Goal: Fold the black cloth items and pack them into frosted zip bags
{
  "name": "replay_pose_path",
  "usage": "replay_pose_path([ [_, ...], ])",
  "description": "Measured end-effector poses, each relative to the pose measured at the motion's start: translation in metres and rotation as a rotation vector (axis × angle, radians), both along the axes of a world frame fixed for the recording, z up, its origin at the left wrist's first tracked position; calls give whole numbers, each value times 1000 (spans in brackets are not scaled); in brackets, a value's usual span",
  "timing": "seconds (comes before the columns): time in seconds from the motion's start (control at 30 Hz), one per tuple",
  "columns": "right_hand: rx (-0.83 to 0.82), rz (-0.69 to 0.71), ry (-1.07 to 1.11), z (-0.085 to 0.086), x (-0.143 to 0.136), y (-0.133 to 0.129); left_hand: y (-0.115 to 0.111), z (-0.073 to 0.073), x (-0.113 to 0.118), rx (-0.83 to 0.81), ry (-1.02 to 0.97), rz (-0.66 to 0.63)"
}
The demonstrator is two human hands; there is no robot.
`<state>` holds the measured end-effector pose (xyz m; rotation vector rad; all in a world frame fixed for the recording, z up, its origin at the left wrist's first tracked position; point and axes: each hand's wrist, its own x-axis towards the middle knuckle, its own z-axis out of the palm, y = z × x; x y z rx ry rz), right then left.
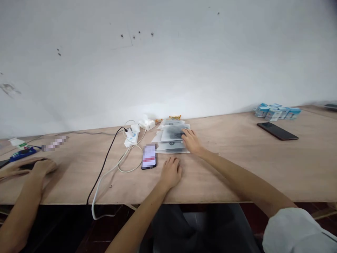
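Note:
A stack of frosted plastic bags [172, 146] with dark printed marks lies in front of me, the bags overlapping unevenly. My right hand [192, 141] reaches over from the right with its fingertips on the right edge of the upper bag [171, 133]; its fingers are a little apart and bent. My left hand [171, 172] rests on the wooden tabletop just below the stack, holding nothing, with its fingers loosely spread. Left of the stack, near my left hand, lies a phone [149, 156] with a lit, blurred screen.
A white power strip [131, 136] with cables and a white charger block [146, 123] stand at left-centre. An orange wrapper [175, 117] is behind the bags. At right are a dark phone [277, 131] and blue-white boxes [276, 111]. Another person's hands [43, 166] are at far left.

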<state>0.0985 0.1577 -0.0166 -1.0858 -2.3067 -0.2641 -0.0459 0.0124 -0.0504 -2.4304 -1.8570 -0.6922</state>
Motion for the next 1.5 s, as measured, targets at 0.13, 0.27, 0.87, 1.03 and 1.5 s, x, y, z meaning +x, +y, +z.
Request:
replay_pose_path([
  [0.13,20,-18,-55,-10,41,-29,0,3,0,29,13,-8],
  [0.27,24,-32,-50,-16,90,-60,-7,11,6,155,83,-30],
  [0.87,-134,98,287,33,190,-113,1,72,82,392,24,-199],
  [1.03,-179,82,399,27,197,-103,6,76,68,431,-91,-183],
  [1.5,-65,221,463,41,177,-107,15,101,124,383,-8,-434],
])
